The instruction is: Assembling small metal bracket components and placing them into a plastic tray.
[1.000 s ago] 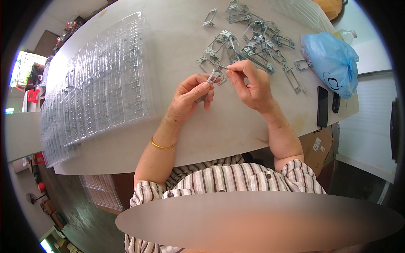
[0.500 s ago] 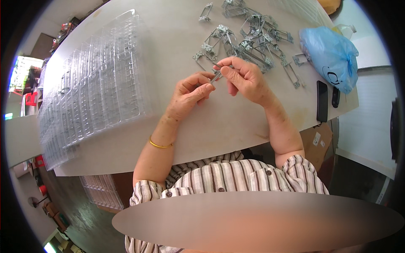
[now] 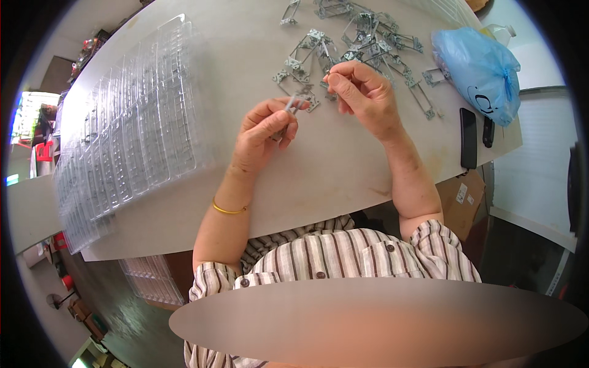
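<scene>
My left hand (image 3: 265,136) pinches a small grey metal part (image 3: 292,105) between thumb and fingers, held just above the pale table (image 3: 319,178). My right hand (image 3: 363,92) is a little to the right of it, its fingertips closed on another tiny metal piece (image 3: 328,76) at the near edge of a heap of grey stamped metal frames (image 3: 356,43). The two hands are apart, with a small gap between them. A gold bangle sits on my left wrist.
Overlapping clear plastic blister trays (image 3: 129,135) cover the table's left side. A blue plastic bag (image 3: 478,67) lies at the right, with a black phone (image 3: 468,138) and a small dark object (image 3: 488,132) near the edge. A cardboard box (image 3: 461,202) stands below the table.
The hands were together on one part a second ago; now they have drawn apart, the left hand lower with one piece and the right hand nearer the heap.
</scene>
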The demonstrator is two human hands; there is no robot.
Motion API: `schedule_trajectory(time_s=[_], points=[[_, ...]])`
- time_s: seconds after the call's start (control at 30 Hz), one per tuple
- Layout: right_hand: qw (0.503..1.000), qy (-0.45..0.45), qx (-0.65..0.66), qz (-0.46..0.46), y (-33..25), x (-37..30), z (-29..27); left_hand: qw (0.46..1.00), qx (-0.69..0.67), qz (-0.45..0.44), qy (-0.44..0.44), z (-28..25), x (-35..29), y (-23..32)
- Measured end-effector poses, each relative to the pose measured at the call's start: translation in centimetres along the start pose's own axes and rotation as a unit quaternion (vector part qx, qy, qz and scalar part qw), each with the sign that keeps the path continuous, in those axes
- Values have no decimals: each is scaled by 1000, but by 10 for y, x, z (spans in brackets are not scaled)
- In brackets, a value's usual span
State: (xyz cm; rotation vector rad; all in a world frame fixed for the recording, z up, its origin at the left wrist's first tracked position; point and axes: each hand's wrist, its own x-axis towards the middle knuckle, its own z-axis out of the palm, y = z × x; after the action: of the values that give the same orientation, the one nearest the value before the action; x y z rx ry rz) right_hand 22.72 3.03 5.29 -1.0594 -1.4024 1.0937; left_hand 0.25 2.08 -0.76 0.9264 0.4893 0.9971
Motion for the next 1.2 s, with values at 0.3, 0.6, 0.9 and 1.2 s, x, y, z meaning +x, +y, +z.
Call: schedule_trajectory(time_s=[0.3,0.6,0.9,1.2], points=[[992,-37,-121,-16,12,-3,5,998,-40,27,32,2,1,2],[984,-27,-167,-49,13,-3,6,999,-6,38,-11,-6,5,-6],[984,-103,26,143,-8,6,4,997,77,-17,3,0,-1,2],[925,-159,209,274,0,-5,-4,996,73,-11,-39,1,-5,-8]])
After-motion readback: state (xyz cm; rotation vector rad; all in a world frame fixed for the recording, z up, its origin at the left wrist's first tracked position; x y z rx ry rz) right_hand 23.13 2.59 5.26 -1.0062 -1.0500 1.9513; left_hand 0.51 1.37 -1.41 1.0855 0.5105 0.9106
